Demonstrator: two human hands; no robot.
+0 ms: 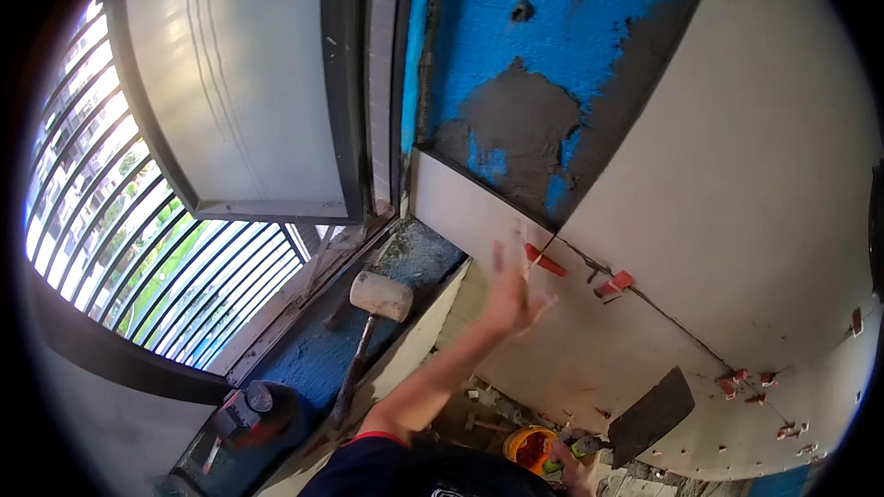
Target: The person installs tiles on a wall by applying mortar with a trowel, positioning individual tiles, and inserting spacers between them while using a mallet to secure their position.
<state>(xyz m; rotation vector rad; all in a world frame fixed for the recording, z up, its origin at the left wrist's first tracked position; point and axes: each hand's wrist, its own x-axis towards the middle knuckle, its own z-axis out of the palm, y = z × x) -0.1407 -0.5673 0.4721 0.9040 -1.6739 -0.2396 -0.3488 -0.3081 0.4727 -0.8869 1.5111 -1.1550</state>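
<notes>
My left hand [517, 290] reaches up to the tiled wall with its fingers spread, slightly smeared by motion. Just beside its fingertips a red tile-levelling wedge [547, 260] sits at the joint by the upper corner of a narrow pale tile [451, 193]; whether they touch I cannot tell. Low at the bottom, my right hand [576, 473] grips a trowel [652, 416] by its green handle, the blade dark grey and pointing up to the right. Another red wedge [614, 285] sits along the same joint. Above the narrow tile, grey mortar [520, 110] partly covers a blue wall [580, 28].
A white-headed mallet [381, 296] lies on the blue window ledge [304, 405], near a power tool [253, 414]. An orange bucket [528, 449] of red pieces stands below. More red wedges [732, 382] line the tile joints at right. The barred window [147, 248] is at left.
</notes>
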